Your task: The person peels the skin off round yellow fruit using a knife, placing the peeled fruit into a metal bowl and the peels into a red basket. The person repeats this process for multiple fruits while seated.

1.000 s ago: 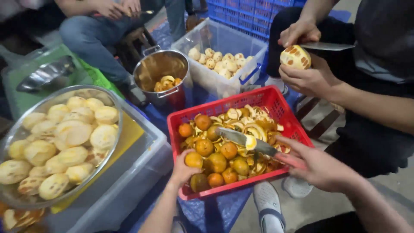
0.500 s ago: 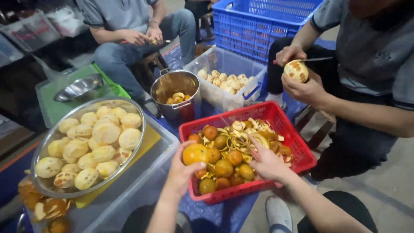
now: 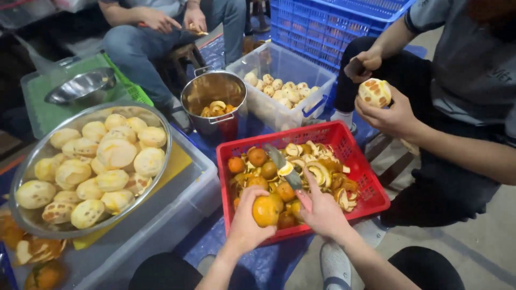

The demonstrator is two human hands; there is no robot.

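No labels, signs or screens in your view. Packaging only as open containers: red basket in front of you, mesh walls, rectangular; clear tub behind it, blue handle clips; blue crate further back, lattice sides; green crate far left; clear bin at your left, beside red basket. None shows sticker or print you can make out.
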